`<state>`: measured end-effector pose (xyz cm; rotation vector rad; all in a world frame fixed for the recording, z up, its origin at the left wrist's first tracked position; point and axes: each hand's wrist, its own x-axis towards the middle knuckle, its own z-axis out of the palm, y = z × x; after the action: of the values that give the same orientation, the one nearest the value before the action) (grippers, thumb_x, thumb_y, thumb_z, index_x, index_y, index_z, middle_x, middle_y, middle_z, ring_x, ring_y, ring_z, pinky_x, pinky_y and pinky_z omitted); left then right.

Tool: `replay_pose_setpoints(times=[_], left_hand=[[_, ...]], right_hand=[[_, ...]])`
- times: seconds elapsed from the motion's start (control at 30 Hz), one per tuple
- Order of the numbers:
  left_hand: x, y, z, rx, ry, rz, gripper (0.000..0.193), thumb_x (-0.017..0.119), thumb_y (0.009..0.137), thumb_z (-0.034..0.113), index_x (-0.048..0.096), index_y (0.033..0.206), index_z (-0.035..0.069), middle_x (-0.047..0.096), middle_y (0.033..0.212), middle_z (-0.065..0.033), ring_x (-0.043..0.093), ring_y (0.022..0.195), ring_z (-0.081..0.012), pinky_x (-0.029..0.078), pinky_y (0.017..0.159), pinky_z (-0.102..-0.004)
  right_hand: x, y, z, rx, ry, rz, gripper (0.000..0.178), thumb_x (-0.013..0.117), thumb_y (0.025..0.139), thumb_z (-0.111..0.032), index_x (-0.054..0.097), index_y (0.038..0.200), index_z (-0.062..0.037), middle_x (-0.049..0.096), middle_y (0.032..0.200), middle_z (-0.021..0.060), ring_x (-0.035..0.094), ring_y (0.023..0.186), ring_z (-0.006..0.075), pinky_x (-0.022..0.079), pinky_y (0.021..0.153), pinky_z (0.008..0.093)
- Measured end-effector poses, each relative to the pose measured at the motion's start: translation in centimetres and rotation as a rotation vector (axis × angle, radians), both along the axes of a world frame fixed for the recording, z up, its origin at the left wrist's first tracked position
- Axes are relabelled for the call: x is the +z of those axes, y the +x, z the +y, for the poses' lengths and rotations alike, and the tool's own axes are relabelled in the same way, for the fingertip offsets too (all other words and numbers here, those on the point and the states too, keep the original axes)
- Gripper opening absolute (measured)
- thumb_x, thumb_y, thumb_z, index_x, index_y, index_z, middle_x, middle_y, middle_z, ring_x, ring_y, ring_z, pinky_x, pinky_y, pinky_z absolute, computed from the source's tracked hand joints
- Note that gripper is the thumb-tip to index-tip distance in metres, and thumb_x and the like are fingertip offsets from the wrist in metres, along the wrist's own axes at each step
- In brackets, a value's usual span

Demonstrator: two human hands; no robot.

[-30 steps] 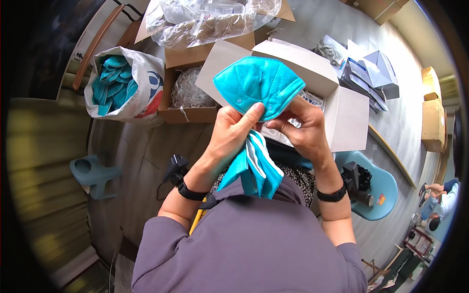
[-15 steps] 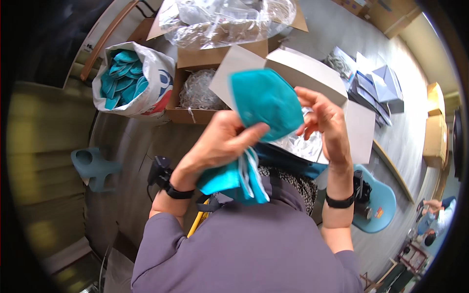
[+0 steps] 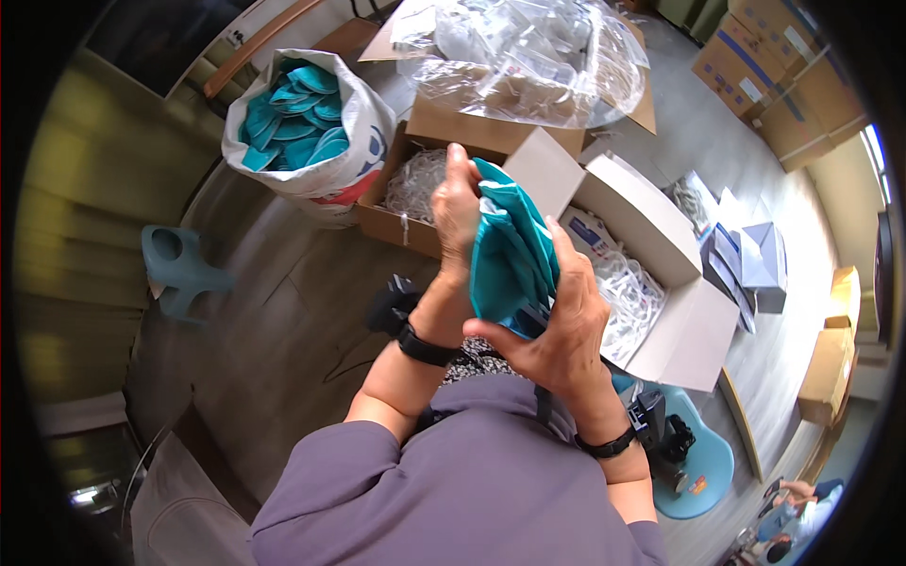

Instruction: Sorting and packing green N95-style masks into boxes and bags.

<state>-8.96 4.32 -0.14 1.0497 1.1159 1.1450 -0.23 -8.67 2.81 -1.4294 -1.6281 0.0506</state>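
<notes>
In front of my chest I hold a small stack of folded teal face masks (image 3: 512, 253), standing on edge with the edges fanned. My left hand (image 3: 458, 212) presses flat along the stack's left side, fingers pointing up. Round its right side and lower end wraps my right hand (image 3: 566, 325), thumb underneath. Beyond the hands on the right, an open white carton (image 3: 684, 325) holds a heap of thin white straps (image 3: 630, 297). At the upper left, a white sack (image 3: 373, 141) is filled with similar teal masks (image 3: 300, 118).
A brown carton (image 3: 387, 209) with tangled clear strands stands behind my left hand. Past it, another carton is heaped with clear plastic bags (image 3: 528, 57). A blue chair (image 3: 703, 467) holding dark gear is at my right. A blue-grey stool (image 3: 184, 269) stands left; a person (image 3: 793, 519) sits far right.
My right hand has closed on the masks. The single mask held up before is now together with the others, upright between both hands. My view has shifted, so the surroundings sit differently.
</notes>
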Motion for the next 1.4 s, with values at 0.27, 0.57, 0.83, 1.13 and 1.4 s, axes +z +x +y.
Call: replay_pose_setpoints(times=[0.27, 0.57, 0.83, 1.13, 1.4], left_hand=[[-0.8, -1.6, -1.8, 0.025, -0.135, -0.341, 0.053, 0.038, 0.107, 0.053, 0.062, 0.098, 0.006, 0.062, 0.086, -0.0012, 0.056, 0.079, -0.0083, 0.049, 0.074, -0.0264], [-1.2, -8.6, 1.7, -0.458, 0.01, -0.219, 0.051, 0.082, 0.079, 0.002, 0.063, 0.126, 0.0, 0.07, 0.114, -0.005, 0.063, 0.106, -0.0122, 0.052, 0.096, -0.0324], [-4.2, -24.7, 20.4, 0.645, 0.364, 1.173, 0.056, 0.083, 0.076, 0.027, 0.06, 0.123, 0.006, 0.07, 0.106, -0.0241, 0.068, 0.095, -0.0439, 0.054, 0.083, -0.0488], [-18.1, -22.3, 32.3, -0.033, 0.493, 1.722, 0.038, 0.056, 0.092, 0.013, 0.063, 0.129, 0.02, 0.059, 0.136, -0.0045, 0.041, 0.139, -0.0382, 0.042, 0.098, -0.0705], [-18.1, -30.3, 44.7, 0.054, 0.388, 1.69, 0.067, 0.073, 0.077, 0.01, 0.049, 0.14, 0.008, 0.054, 0.138, -0.0198, 0.049, 0.131, -0.038, 0.035, 0.114, -0.051]], right_hand=[[-2.1, -0.5, 2.3, -0.015, -0.207, 0.419, 0.058, 0.069, 0.083, -0.009, 0.047, 0.135, 0.0015, 0.066, 0.11, 0.0191, 0.068, 0.089, 0.0296, 0.055, 0.084, 0.0376], [-2.8, -0.5, 4.6, 0.185, -0.334, 0.754, 0.061, 0.068, 0.096, -0.035, 0.047, 0.14, 0.0015, 0.062, 0.126, 0.0136, 0.061, 0.112, 0.0231, 0.049, 0.095, 0.0319], [-4.1, 1.9, 1.8, -0.064, -0.37, 0.743, 0.038, 0.061, 0.099, -0.005, 0.053, 0.136, 0.0018, 0.066, 0.117, 0.013, 0.07, 0.09, 0.0155, 0.053, 0.078, 0.0242], [-4.7, 1.7, 2.9, -0.22, -0.474, 0.783, 0.031, 0.061, 0.096, 0.001, 0.058, 0.127, 0.0032, 0.068, 0.108, 0.0124, 0.069, 0.083, 0.0139, 0.053, 0.073, 0.0239], [-5.0, 2.6, 4.2, -0.244, -0.552, 0.711, 0.027, 0.061, 0.095, 0.003, 0.06, 0.122, 0.0048, 0.069, 0.104, 0.0135, 0.069, 0.08, 0.0148, 0.055, 0.074, 0.0258]])
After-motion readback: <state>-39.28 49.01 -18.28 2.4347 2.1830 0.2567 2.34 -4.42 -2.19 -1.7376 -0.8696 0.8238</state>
